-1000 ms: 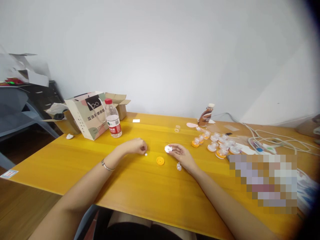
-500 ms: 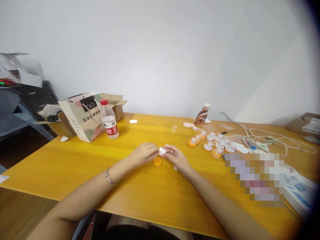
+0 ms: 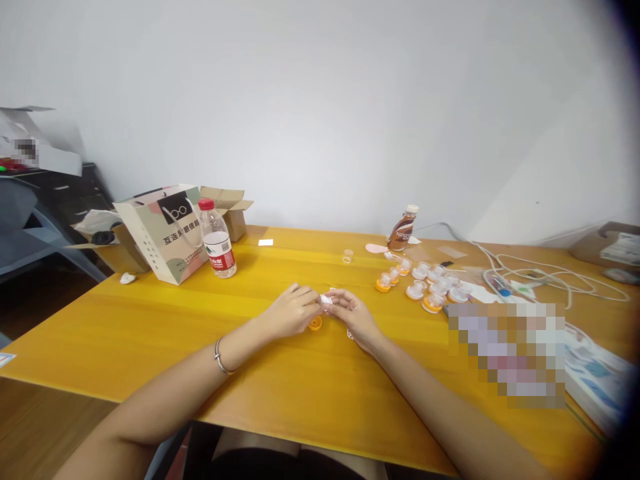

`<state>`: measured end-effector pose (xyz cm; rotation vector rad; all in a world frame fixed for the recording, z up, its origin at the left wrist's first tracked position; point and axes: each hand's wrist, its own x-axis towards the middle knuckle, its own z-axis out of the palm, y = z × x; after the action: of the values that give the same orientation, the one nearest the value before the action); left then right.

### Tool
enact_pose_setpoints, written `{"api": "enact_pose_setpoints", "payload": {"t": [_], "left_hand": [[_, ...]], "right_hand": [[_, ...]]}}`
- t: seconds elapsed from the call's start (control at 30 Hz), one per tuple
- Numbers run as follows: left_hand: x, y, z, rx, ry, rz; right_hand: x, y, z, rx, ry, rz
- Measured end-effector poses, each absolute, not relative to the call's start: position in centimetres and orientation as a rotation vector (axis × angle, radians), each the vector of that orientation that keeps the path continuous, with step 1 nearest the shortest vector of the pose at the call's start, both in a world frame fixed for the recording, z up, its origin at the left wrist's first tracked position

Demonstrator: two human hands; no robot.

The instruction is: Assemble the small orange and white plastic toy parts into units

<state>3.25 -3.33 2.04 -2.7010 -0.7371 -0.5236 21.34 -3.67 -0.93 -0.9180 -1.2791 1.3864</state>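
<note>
Left hand (image 3: 289, 312) and right hand (image 3: 353, 315) are together, fingertips pinching a small white plastic piece (image 3: 326, 301) just beside a round orange plastic cap (image 3: 315, 323) on the yellow wooden table (image 3: 150, 340)

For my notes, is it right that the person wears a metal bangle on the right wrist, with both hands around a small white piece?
No: the metal bangle is on the left wrist, as the head view shows. The left hand and right hand meet around the small white piece.

Left hand (image 3: 290, 312), right (image 3: 354, 313) closer, apparently pinching white piece (image 3: 326, 301).
</note>
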Motion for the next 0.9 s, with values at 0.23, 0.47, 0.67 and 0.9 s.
{"api": "enact_pose_setpoints", "payload": {"t": [0.23,0.47,0.67,0.9], "left_hand": [[1.7,-2.7,4.1,-3.041,-0.945,-0.729],[-2.2,0.2,3.9,-3.472,-1.330,-0.125],[-2.4,0.6,3.3,-3.269,-1.490,-0.133],[-1.9,0.9,2.5,-3.264,-1.543,-0.126]], "right_hand": [[21.7,-3.5,-0.7,-0.971,-1.260,1.318],[21.7,-3.5,-0.7,-1.009,-1.309,1.241],[21.6,-3.6,-0.8,-0.967,-1.332,1.269],[21.3,-3.8,-0.5,-0.941,-1.316,1.316]]}}
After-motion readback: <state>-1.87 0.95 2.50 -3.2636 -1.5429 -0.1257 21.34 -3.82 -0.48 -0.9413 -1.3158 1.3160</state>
